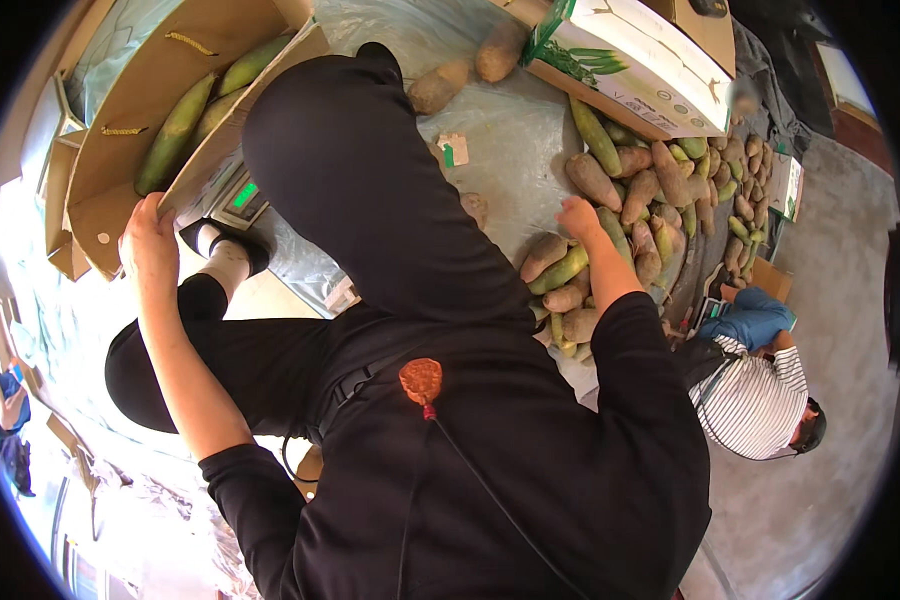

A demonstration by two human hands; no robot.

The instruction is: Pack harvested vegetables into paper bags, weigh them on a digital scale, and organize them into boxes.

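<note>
At the left, my left hand (150,240) pinches the near corner of an open cardboard box (110,180). Inside the box lie several long green radishes (178,135). The box rests by a scale (238,200) with a lit green display, partly hidden by the box and my leg. My right hand (580,218) is over the left edge of a heap of radishes (642,190), its fingers loosely bent and apart, with nothing visible in them. Many radishes in the heap are coated in brown soil; others show green skin.
Two brown radishes (440,88) lie apart on the plastic sheet (510,120). A white and green printed carton (635,65) stands beyond the heap. At the right, a person in a striped shirt (755,405) sits low on the grey floor (820,300). My bent legs lie between box and heap.
</note>
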